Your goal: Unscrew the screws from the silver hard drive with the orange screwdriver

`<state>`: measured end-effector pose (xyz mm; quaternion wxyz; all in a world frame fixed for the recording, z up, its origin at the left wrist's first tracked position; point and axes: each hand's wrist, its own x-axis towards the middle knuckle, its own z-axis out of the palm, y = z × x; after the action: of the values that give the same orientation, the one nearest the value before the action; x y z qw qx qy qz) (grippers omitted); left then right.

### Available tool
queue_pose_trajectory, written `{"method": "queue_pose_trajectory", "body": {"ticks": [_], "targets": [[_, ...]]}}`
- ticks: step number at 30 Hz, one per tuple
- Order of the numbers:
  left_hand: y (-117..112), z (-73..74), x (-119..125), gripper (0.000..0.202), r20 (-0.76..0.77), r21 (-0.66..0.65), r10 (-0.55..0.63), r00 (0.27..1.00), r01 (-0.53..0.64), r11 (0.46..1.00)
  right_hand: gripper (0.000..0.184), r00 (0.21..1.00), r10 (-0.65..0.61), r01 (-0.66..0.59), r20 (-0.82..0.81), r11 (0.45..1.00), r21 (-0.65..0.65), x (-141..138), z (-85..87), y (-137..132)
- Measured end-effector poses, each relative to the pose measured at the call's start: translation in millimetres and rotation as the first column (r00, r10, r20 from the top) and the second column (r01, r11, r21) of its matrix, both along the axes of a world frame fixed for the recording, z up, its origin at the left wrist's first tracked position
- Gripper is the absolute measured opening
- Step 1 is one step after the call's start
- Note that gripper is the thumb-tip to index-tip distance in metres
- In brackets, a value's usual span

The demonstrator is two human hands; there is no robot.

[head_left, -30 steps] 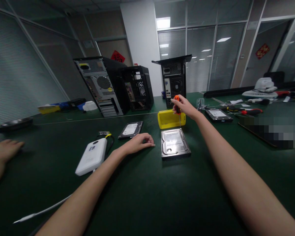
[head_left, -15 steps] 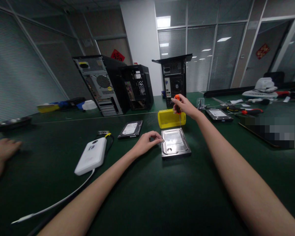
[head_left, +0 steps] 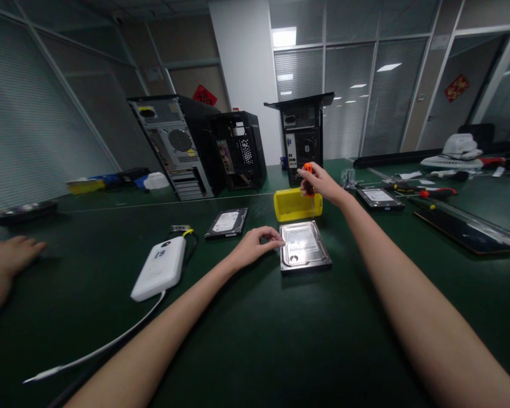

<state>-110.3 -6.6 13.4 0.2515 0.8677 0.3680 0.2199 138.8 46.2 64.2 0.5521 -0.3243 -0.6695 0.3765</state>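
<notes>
A silver hard drive (head_left: pixel 305 245) lies flat on the green table in front of me. My left hand (head_left: pixel 261 245) is at its left edge, fingers bent together, thumb and fingertips touching the casing. Wrapped round an orange-and-black screwdriver (head_left: pixel 309 182) is my right hand (head_left: pixel 323 184), above the drive's far edge. The screwdriver stands nearly upright, its thin shaft pointing down at the drive's far right corner; the very tip is too small to make out. Just behind the drive stands an open yellow case (head_left: pixel 295 205), partly covered by the screwdriver.
Left of the drive lie a second hard drive (head_left: pixel 227 222) and a white power bank (head_left: pixel 159 269) with a cable. Another person's hand (head_left: pixel 15 255) rests at far left. Computer towers (head_left: pixel 182 147) stand behind. At right are a third drive (head_left: pixel 378 198), pliers and a dark phone-like slab (head_left: pixel 463 229).
Both my hands, the screwdriver and the drive keep the same positions relative to each other. The view has shifted very slightly. At far left the other person's hand has slid a little to the right.
</notes>
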Motion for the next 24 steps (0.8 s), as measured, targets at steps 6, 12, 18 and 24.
{"method": "queue_pose_trajectory", "body": {"ticks": [6,12,18,24], "targets": [[0.3,1.3,-0.9,0.031,-0.006,-0.005,0.004,1.0,-0.004,1.0,0.026,1.0,-0.014,0.014,-0.001,1.0,-0.01,-0.6,0.7,-0.3],[-0.4,0.8,-0.6,0.032,0.004,-0.015,-0.003,1.0,0.003,1.0,0.028,1.0,-0.003,0.003,-0.012,1.0,-0.002,-0.3,-0.8,1.5],[0.7,3.9,-3.2,0.03,-0.029,0.014,0.006,1.0,-0.005,1.0,0.027,1.0,-0.011,0.011,0.002,1.0,0.009,0.2,-0.3,-0.3],[-4.0,6.2,-1.9,0.025,-0.008,0.094,-0.018,1.0,0.018,0.995,0.028,1.0,-0.005,0.005,0.003,1.0,0.0,-0.3,-0.2,0.1]]}}
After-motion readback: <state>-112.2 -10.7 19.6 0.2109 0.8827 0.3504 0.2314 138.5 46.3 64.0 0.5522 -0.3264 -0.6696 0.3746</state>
